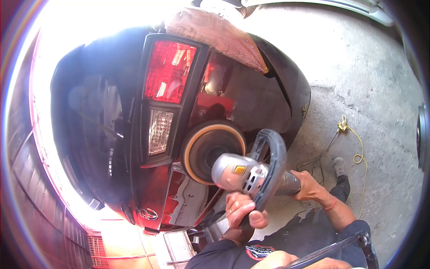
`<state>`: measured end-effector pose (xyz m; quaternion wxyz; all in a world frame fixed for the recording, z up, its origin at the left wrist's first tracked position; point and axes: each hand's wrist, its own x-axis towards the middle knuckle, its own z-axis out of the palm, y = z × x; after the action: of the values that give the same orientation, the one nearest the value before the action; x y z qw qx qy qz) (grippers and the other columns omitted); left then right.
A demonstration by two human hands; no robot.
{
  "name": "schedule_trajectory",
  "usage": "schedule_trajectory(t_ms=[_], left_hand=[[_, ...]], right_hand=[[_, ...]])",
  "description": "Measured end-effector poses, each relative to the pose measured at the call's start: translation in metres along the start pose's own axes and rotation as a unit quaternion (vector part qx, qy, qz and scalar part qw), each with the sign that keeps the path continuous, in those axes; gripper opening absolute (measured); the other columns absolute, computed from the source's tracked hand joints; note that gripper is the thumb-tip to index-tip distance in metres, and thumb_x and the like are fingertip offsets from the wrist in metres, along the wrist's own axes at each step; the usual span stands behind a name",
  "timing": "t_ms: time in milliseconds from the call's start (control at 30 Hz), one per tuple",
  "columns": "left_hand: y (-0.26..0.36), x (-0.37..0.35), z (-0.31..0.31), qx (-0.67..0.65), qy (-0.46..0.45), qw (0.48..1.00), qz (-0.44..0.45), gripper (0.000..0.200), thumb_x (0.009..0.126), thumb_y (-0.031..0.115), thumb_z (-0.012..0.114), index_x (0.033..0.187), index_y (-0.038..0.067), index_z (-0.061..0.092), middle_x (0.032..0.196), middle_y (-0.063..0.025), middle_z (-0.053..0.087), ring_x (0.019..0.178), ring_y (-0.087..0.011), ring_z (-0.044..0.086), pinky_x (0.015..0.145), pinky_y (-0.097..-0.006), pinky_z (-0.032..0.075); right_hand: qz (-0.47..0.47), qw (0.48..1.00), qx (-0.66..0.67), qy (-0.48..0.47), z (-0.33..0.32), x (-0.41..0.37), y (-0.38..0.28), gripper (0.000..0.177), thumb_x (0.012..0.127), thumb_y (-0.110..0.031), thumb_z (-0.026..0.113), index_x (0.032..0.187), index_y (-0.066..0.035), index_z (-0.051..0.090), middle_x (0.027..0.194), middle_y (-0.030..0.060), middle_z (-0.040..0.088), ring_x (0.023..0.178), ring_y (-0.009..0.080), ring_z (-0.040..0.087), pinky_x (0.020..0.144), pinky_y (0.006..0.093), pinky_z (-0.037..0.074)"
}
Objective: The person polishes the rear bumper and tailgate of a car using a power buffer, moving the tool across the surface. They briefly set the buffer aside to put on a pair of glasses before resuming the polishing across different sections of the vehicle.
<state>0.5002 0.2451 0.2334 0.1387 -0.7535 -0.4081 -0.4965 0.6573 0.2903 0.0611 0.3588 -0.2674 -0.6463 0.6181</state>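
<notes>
A silver-headed rotary power tool w/ a dark body (233, 172) is held in front of the dark red car's rear corner (255, 98) by 2 bare hands. Its round dark pad w/ a yellow-orange rim (199, 152) is faced to the bodywork near the red-and-clear tail lamp (170, 74); whether full contact is made can't be told.

The L hand (239, 210) is closed, w/ fingers curled round the lower end of the black loop-shaped handle (278, 154), prob. so the head can be steadied & the pad's tilt controlled. The R hand (308, 185), w/ a thin red wristband (331, 206), is wrapped round the tool's dark rear barrel (289, 183), partly hidden; the weight is prob. borne there & twist resisted, as the 2 grips are set apart.

A reddish-brown sheet (215, 33) is draped over the car's upper edge, maybe as cover. On the grey concrete floor (380, 98), a yellow plug connector (342, 126) is seen w/ a thin yellow cord (366, 167).
</notes>
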Motion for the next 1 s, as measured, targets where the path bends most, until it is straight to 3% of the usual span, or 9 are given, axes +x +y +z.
schedule_trajectory(t_ms=[133,200,333,433,633,800,867,933,1000], left_hand=[[-0.009,-0.005,0.016,-0.026,0.097,0.995,0.004,0.018,0.088,0.016,0.062,0.098,0.006,0.051,0.062,-0.0038,0.053,0.051,-0.0178,0.055,0.057,-0.0354,0.047],[-0.013,0.016,0.035,-0.062,0.122,0.991,0.007,0.018,0.09,0.02,0.06,0.094,0.005,0.051,0.062,-0.0052,0.054,0.05,-0.0178,0.054,0.056,-0.0354,0.046],[-0.02,0.057,0.065,-0.07,0.029,0.997,0.01,0.017,0.083,0.01,0.067,0.096,0.002,0.06,0.068,-0.0082,0.061,0.059,-0.0207,0.06,0.062,-0.0356,0.048],[-0.031,0.086,0.107,-0.117,0.039,0.992,0.02,0.02,0.077,0.007,0.067,0.095,-0.002,0.065,0.067,-0.0094,0.062,0.055,-0.0212,0.057,0.058,-0.0338,0.044],[-0.045,0.127,0.161,-0.151,0.065,0.986,0.028,0.016,0.07,0.005,0.069,0.085,-0.001,0.069,0.066,-0.0059,0.061,0.049,-0.0196,0.05,0.053,-0.0315,0.037],[-0.036,0.11,0.126,-0.133,0.03,0.99,0.02,0.024,0.071,0.004,0.069,0.094,-0.001,0.068,0.066,-0.0075,0.061,0.051,-0.0206,0.054,0.055,-0.0312,0.039],[-0.025,0.093,0.096,-0.08,0.02,0.996,0.027,0.017,0.082,0.009,0.06,0.091,-0.005,0.062,0.066,-0.0106,0.059,0.053,-0.0216,0.055,0.055,-0.0351,0.044],[-0.012,0.07,0.066,-0.014,0.036,0.999,0.032,0.02,0.089,0.018,0.056,0.091,-0.001,0.052,0.062,-0.0084,0.052,0.05,-0.0212,0.049,0.054,-0.0371,0.043],[0.002,0.047,0.04,0.069,0.065,0.996,0.007,0.027,0.094,0.028,0.051,0.088,0.003,0.044,0.059,-0.0067,0.045,0.048,-0.0186,0.044,0.051,-0.0364,0.041]], right_hand=[[-0.01,0.998,-0.061,-0.003,-0.02,0.006,-0.012,0.04,0.061,-0.017,0.079,0.094,-0.004,0.06,0.083,0.0185,0.069,0.078,0.0414,0.068,0.068,0.0431,0.054],[0.009,0.997,-0.071,0.013,-0.034,0.01,-0.017,0.05,0.061,-0.01,0.08,0.108,-0.001,0.064,0.091,0.019,0.072,0.084,0.033,0.073,0.078,0.035,0.056],[-0.005,0.997,-0.035,0.063,-0.068,0.02,-0.021,0.043,0.062,-0.011,0.079,0.101,-0.002,0.063,0.088,0.0197,0.071,0.083,0.036,0.072,0.075,0.038,0.056],[0.0,0.994,0.032,0.109,-0.09,0.03,-0.021,0.054,0.061,-0.004,0.077,0.113,0.002,0.064,0.102,0.0159,0.073,0.096,0.0162,0.069,0.085,0.0336,0.055],[0.098,0.984,0.086,0.123,-0.106,0.039,-0.029,0.052,0.064,-0.004,0.073,0.114,0.004,0.063,0.104,0.0103,0.072,0.099,0.013,0.063,0.088,0.0305,0.052],[0.091,0.989,0.066,0.1,-0.094,0.032,-0.029,0.051,0.065,-0.004,0.072,0.114,0.004,0.062,0.104,0.0106,0.073,0.098,0.0121,0.063,0.087,0.0304,0.052],[0.031,0.994,0.055,0.095,-0.077,0.025,-0.027,0.051,0.065,-0.003,0.072,0.115,0.004,0.063,0.101,0.0114,0.073,0.094,0.0108,0.062,0.085,0.0308,0.053],[-0.02,0.992,0.052,0.109,-0.064,0.019,-0.032,0.044,0.063,-0.004,0.072,0.106,0.002,0.064,0.09,0.0161,0.073,0.084,0.0182,0.07,0.077,0.0329,0.054],[-0.004,0.999,-0.044,0.018,-0.057,0.009,-0.034,0.037,0.061,-0.006,0.072,0.096,-0.001,0.062,0.081,0.0204,0.069,0.078,0.0357,0.071,0.071,0.0363,0.054]])
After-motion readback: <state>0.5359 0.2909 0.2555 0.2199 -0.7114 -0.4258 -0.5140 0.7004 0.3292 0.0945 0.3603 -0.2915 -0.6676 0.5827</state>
